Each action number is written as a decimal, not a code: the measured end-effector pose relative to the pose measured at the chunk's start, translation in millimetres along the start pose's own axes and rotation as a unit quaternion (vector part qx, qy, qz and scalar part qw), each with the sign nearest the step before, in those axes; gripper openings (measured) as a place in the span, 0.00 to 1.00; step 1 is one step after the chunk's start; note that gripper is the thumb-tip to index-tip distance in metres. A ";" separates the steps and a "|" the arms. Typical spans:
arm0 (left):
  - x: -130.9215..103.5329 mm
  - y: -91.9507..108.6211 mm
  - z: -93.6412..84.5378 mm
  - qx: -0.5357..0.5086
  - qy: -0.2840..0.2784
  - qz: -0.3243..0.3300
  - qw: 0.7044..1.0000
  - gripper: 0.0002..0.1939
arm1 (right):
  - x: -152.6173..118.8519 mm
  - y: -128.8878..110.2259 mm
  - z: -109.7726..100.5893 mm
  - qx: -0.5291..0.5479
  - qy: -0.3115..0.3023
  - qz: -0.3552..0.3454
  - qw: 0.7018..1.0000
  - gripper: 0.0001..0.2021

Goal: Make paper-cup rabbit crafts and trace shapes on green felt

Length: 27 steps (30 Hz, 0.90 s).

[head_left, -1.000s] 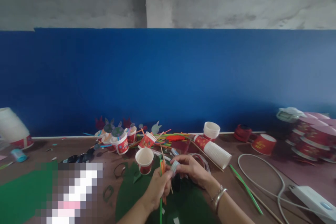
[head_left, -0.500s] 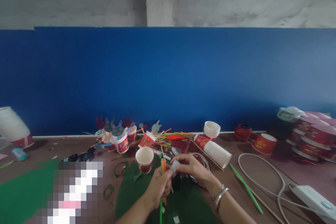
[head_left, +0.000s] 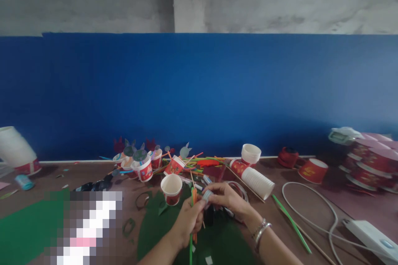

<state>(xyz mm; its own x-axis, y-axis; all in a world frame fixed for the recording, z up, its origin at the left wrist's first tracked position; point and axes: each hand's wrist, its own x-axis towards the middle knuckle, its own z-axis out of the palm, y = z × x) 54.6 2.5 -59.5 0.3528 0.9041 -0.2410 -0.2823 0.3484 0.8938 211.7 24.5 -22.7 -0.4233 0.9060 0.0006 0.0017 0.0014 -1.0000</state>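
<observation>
My left hand (head_left: 190, 218) is closed round a bundle of thin green and orange sticks (head_left: 194, 197), which stand roughly upright and poke out above and below the fist. Against it, my right hand (head_left: 226, 197) pinches a small pale, shiny piece (head_left: 207, 195); whether it is a roll of tape I cannot tell. The fingertips of both hands meet at this piece. Under the hands lies a dark green sheet (head_left: 230, 242). A white-and-red paper cup (head_left: 171, 190) stands just beyond my left hand.
Decorated paper cups (head_left: 142, 170) cluster at the back beside loose coloured sticks (head_left: 199, 165). A cup stack (head_left: 258, 182) lies right of centre. Further right are a white cable (head_left: 311, 211), a power strip (head_left: 373, 238), a green stick (head_left: 292, 223) and red cups (head_left: 314, 170). A blue panel (head_left: 202, 91) rises behind.
Both hands keep nearly the same place and grip. The whole view has shifted only very slightly.
</observation>
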 end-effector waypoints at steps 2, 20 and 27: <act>0.0 0.6 0.2 -0.008 0.002 0.003 1.000 0.27 | 2.1 4.8 0.7 0.035 0.005 -0.004 0.999 0.17; 0.8 0.7 -1.3 -0.005 0.010 0.037 0.999 0.28 | 5.8 18.9 0.3 0.186 -0.018 0.025 0.982 0.18; -2.3 3.4 -1.1 -0.007 0.007 0.026 1.000 0.29 | 5.6 16.1 1.8 0.181 -0.018 0.019 0.983 0.18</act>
<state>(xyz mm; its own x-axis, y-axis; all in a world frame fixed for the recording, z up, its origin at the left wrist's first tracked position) 51.9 1.9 -56.3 0.3251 0.9244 -0.1996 -0.3120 0.3041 0.9001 207.7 28.9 -38.9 -0.4603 0.8872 -0.0306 -0.3018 -0.1888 -0.9345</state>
